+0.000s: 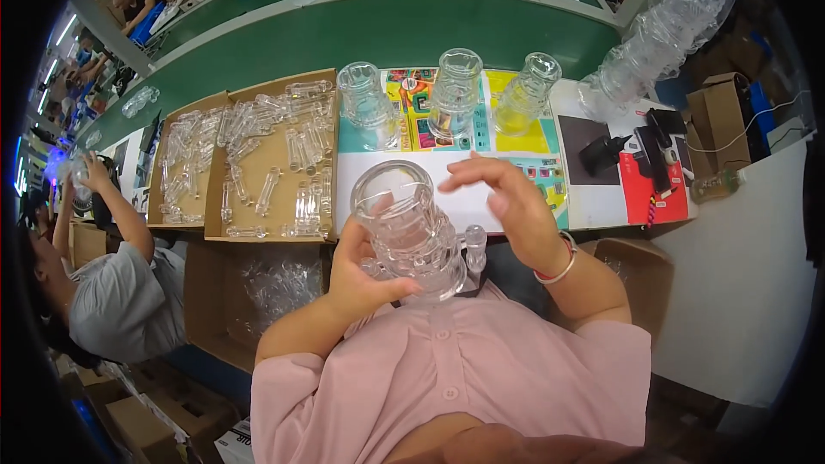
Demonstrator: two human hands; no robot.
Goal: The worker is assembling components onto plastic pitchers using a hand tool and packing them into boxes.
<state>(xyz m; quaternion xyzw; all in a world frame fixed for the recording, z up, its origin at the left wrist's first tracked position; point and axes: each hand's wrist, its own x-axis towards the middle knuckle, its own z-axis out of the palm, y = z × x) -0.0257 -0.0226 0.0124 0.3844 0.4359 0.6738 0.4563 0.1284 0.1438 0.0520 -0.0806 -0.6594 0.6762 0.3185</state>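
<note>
A clear glass vessel [402, 228] with a wide round mouth, ringed body and a short side tube [474, 245] is tilted in front of my chest. Wrapped around its lower left side, my left hand [357, 271] grips it. My right hand [509, 202], with a white bracelet at the wrist, is raised just right of the rim. Its fingers are apart and hold nothing that I can see. Beyond them, three similar glass vessels stand upright in a row: a left one [365, 99], a middle one [455, 90] and a right one [526, 99].
Cardboard trays [288, 189] of small glass tubes lie to the left. Clear-wrapped glassware [640, 51] is stacked at the far right, near a black tool [601, 155]. An open carton [206, 292] with plastic wrapping sits low left. A co-worker's grey sleeve [116, 292] is at far left.
</note>
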